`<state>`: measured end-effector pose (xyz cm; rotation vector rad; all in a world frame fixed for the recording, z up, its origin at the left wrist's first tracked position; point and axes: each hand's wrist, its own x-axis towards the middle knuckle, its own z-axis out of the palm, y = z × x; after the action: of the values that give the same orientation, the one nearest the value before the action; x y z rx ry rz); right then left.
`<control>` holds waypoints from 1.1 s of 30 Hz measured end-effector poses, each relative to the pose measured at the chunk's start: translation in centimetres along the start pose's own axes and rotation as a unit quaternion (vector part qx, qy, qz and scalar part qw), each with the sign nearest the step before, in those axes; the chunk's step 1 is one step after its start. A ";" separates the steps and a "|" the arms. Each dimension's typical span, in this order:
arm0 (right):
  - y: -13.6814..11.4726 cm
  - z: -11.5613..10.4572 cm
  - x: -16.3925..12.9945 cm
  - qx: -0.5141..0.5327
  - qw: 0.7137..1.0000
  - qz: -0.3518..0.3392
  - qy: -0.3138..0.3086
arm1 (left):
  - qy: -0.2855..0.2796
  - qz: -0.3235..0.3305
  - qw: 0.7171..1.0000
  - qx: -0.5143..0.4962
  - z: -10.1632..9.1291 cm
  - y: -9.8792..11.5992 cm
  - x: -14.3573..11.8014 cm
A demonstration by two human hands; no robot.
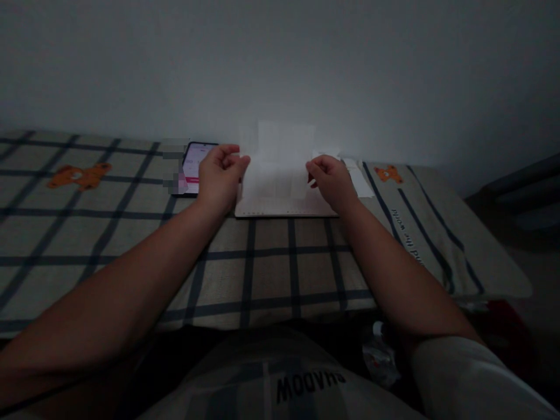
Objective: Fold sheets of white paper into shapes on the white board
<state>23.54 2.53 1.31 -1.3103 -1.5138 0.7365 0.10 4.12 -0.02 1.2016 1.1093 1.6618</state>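
Paper sheet [280, 166] between both hands (phone [196, 166] beside)

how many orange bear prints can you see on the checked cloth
2: one bear print at far left of the checked cloth, one bear print just right of the right hand. Arms or paper may hide more.

- Ahead of you, from 10 to 2 o'clock, a plain pale wall [280, 58] fills the upper view, dim and grey.
- Below it lies a bed cover [109, 233], beige with dark grid lines and orange bear prints [79, 175].
- At 3 o'clock, dark furniture [520, 192], too shadowed to identify.
- Light is low throughout.
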 end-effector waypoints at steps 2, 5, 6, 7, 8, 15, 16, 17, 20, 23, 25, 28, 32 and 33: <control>0.3 -0.3 0.4 -0.025 1.000 0.005 -0.006 | 0.005 0.000 1.000 -0.006 0.1 0.0 0.4; 0.7 -0.6 0.8 -0.050 0.999 0.010 -0.011 | 0.008 -0.019 1.000 -0.014 0.4 0.2 0.6; 0.9 -0.7 0.9 -0.053 0.998 0.012 -0.012 | 0.007 -0.029 0.999 -0.017 0.5 0.2 0.7; 0.9 -0.7 1.0 -0.054 0.998 0.017 -0.014 | 0.005 -0.039 0.999 -0.019 0.6 0.2 0.6; 1.0 -0.8 1.0 -0.056 0.998 0.022 -0.016 | 0.006 -0.051 0.999 -0.018 0.6 0.2 0.6; 0.7 -1.3 1.0 -0.091 0.994 0.050 -0.035 | -0.019 -0.049 0.998 0.028 0.3 -0.8 0.6; 0.6 -1.3 1.0 -0.098 0.993 0.049 -0.036 | -0.023 -0.042 0.998 0.038 0.2 -0.9 0.6; 0.6 -1.4 1.0 -0.105 0.993 0.046 -0.036 | -0.027 -0.036 0.998 0.049 0.1 -1.0 0.6; 0.5 -1.6 0.9 -0.111 0.992 0.039 -0.037 | -0.041 -0.026 0.995 0.082 0.0 -1.1 0.6; 0.4 -1.5 0.8 -0.097 0.994 0.046 -0.036 | -0.041 -0.026 0.995 0.092 -0.1 -0.9 0.5; 0.3 -1.3 0.7 -0.075 0.995 0.051 -0.030 | -0.039 -0.033 0.994 0.093 -0.1 -0.7 0.4; 0.1 -1.1 0.6 -0.042 0.997 0.054 -0.017 | -0.039 -0.051 0.993 0.098 -0.1 -0.2 0.2; -0.1 -1.0 0.5 -0.024 0.998 0.056 -0.007 | -0.041 -0.070 0.991 0.104 0.2 0.4 -0.2; -0.1 -1.0 0.6 -0.022 0.998 0.056 -0.008 | -0.044 -0.072 0.991 0.108 0.2 0.5 -0.2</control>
<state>24.49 2.90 1.88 -1.4343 -1.4866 0.7903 0.28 3.79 0.43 1.2843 1.3145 1.3936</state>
